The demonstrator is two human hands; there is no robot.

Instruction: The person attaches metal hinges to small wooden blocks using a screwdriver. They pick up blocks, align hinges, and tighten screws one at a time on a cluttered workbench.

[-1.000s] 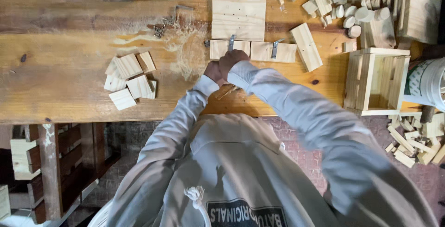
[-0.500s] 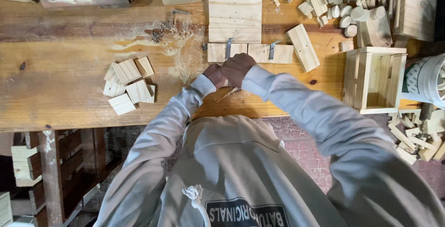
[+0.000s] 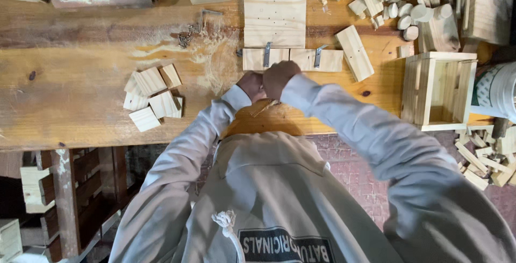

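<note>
Basically a worn wooden workbench (image 3: 70,102) over a brick floor, w/ a pile of small wood blocks (image 3: 152,96) at left and a slatted crate (image 3: 438,91) at right. Since 0.5 s ago both hands sit slightly lower. Left hand (image 3: 251,85) and right hand (image 3: 279,76) are bunched into fists, touching, just below the hinged wood strip (image 3: 293,59) (2 metal hinges); can't tell what they pinch.

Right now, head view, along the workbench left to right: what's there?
Cluster of small wood blocks → left hand → right hand → loose wood slat → open wooden crate → white bucket.
</note>
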